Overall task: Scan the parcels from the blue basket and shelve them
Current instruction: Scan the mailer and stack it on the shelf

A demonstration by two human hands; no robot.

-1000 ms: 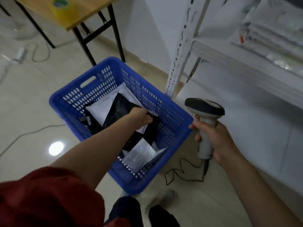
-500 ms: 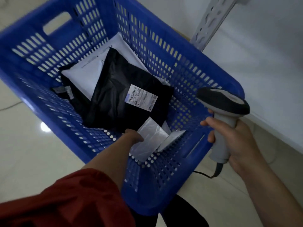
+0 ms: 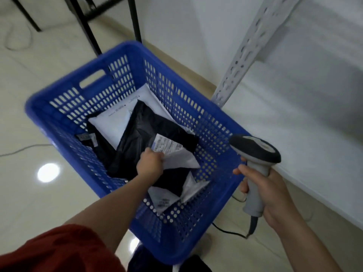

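1. Parcels (image 3: 114, 124) in black and white wrapping lay piled inside the blue basket (image 3: 125, 49) on the floor.
2. Inside the basket, the left hand (image 3: 150, 163) pinched the edge of a white parcel (image 3: 182, 160), which lay over a black parcel (image 3: 145, 132).
3. Just right of the basket, the right hand (image 3: 275, 195) wrapped its fingers round a grey scanner (image 3: 255, 152) with a dark head, held upright.
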